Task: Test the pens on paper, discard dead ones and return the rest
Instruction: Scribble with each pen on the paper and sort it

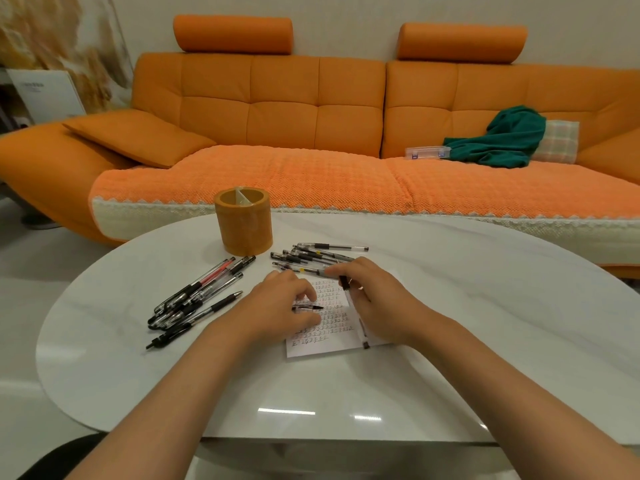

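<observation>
Left hand (280, 303): fingers curled, pinching a cap (308, 308) above the paper (332, 346). Right hand (370, 296): fingers curled round a pen (355, 313). Pen pile (311, 258) lies just beyond the fingertips.

Scribbled paper (325, 345) flat, left pen pile (197, 299) beside, far pen pile (311, 257) behind, orange holder (243, 223) upright

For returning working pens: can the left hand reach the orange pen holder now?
Probably yes. The holder stands beyond the left hand, top open, with bare table between; the pens lie to the sides.
</observation>
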`<state>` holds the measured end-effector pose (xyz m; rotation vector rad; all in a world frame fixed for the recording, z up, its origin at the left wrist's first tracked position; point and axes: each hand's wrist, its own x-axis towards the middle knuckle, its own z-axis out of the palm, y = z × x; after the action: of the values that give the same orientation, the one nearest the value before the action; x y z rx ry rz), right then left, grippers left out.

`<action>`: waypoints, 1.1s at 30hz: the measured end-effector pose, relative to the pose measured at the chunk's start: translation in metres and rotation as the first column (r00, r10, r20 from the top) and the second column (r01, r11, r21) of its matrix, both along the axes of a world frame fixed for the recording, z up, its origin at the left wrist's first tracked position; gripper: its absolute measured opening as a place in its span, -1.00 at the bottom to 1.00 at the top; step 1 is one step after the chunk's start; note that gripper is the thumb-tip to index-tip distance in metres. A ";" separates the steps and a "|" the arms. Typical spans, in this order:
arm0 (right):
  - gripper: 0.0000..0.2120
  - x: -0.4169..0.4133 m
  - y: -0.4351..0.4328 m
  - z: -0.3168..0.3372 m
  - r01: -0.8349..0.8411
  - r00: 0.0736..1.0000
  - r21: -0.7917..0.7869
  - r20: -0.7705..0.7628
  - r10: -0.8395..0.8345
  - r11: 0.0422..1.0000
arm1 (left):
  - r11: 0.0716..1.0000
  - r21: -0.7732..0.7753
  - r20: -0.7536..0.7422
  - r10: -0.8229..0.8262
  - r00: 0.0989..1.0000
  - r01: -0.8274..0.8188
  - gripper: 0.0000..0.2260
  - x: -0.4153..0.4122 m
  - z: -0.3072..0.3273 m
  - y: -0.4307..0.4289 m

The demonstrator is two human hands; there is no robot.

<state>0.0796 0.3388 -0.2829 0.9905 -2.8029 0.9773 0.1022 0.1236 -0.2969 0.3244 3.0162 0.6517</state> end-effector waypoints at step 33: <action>-0.77 0.019 -0.006 -0.021 0.030 0.920 -0.302 0.382 0.092 0.953 | 0.999 0.012 0.079 0.029 0.996 -0.030 -0.49 0.000 0.002 0.003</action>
<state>0.0987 0.3328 -0.3040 0.8830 -2.7964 1.7241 0.1021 0.1261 -0.2944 0.2495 2.9485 0.6705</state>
